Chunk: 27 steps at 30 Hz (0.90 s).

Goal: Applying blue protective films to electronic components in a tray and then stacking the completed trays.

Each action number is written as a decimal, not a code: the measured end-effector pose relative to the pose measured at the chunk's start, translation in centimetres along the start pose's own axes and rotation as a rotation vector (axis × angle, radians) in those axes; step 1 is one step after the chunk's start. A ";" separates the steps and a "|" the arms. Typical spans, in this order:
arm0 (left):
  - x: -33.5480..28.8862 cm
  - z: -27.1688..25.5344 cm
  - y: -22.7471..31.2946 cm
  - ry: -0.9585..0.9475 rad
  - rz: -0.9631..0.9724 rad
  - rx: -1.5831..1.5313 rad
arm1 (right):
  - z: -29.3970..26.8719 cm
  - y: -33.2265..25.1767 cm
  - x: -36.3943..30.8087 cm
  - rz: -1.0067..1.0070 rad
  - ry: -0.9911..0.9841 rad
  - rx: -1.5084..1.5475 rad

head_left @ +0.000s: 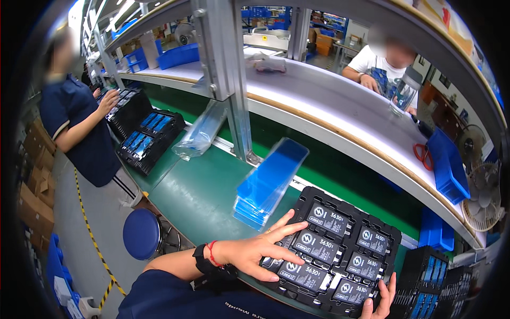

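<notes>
A black moulded tray (390,236) lies at an angle on the green bench, just in front of me. Several flat black batteries (326,219) with white printing sit in its pockets, in two columns. My left hand (260,250) reaches over the tray's left side, fingers spread, the fingertips on or just above the left column of batteries. It grips nothing. My right hand (380,303) is at the tray's lower right corner, partly cut off by the picture's edge. Its fingers are apart and touch the rim beside the lowest right battery (351,291).
Blue plastic sheets (271,183) lie beyond the tray, with a clear bag (202,130) further left. Stacked black trays (425,282) stand at right. A metal post (226,69) carries the shelf (329,93). A co-worker (79,117) handles trays at left; another person sits across.
</notes>
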<state>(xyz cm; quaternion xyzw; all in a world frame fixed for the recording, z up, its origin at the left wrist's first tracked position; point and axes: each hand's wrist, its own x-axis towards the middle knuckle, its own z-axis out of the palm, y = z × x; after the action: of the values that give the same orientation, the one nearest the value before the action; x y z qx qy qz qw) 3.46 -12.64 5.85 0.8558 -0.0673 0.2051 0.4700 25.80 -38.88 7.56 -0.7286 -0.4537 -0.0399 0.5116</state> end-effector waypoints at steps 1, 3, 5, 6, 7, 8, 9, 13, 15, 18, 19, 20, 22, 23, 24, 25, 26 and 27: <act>0.0 -0.1 0.0 -0.002 -0.003 0.008 | 0.1 -0.1 0.0 -0.017 -0.002 0.007; 0.2 -0.4 0.2 -0.013 0.002 0.031 | 0.0 -0.4 0.0 0.099 0.014 0.052; -0.1 -0.1 0.9 0.015 0.004 0.005 | -0.5 -1.0 -0.1 0.017 0.023 -0.041; -0.2 0.3 0.3 0.018 0.012 0.010 | -0.2 -0.6 -0.4 0.007 0.033 -0.033; -0.4 0.7 -0.2 0.030 0.021 0.016 | 0.0 -0.2 -0.8 -0.005 0.045 -0.025; -0.6 0.9 -0.4 0.041 0.034 0.001 | 0.0 0.0 -1.2 0.012 0.055 0.016; -0.6 1.1 -0.8 0.045 0.054 -0.012 | 0.0 0.2 -1.6 0.026 0.074 0.056; -1.3 2.9 0.8 0.176 -0.011 0.006 | -0.6 0.3 -2.4 0.075 0.055 0.141; -1.4 3.0 1.3 0.169 -0.016 -0.049 | -0.3 0.7 -2.8 0.052 0.089 0.177; -1.0 2.5 1.6 0.158 -0.016 -0.073 | -0.4 0.2 -2.4 0.064 0.077 0.183; -1.0 2.5 1.7 0.155 -0.046 -0.108 | -0.3 0.2 -2.3 0.068 0.070 0.185; -1.0 2.4 1.6 0.150 -0.046 -0.102 | -0.2 0.1 -2.1 0.068 0.073 0.177; -1.1 2.4 1.2 0.164 -0.045 -0.098 | -0.2 -0.1 -1.7 0.053 0.069 0.156; -0.9 2.3 0.9 0.168 -0.028 -0.088 | -0.2 0.0 -1.7 0.062 0.062 0.152; -0.7 2.2 0.7 0.164 -0.025 -0.079 | -0.1 0.1 -1.7 0.084 0.073 0.184; -0.6 2.1 0.7 0.166 -0.032 -0.090 | -0.1 0.2 -1.9 0.106 0.084 0.214; -0.6 2.2 0.9 0.169 -0.034 -0.086 | -0.1 0.5 -1.9 0.127 0.065 0.246; -0.7 2.4 1.0 0.172 -0.036 -0.084 | -0.3 0.4 -2.0 0.129 0.050 0.249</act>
<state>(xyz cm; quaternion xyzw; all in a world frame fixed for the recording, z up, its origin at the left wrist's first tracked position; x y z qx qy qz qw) 3.17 -15.22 5.25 0.8158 -0.0201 0.2663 0.5130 25.07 -40.35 6.38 -0.6860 -0.3943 0.0314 0.6106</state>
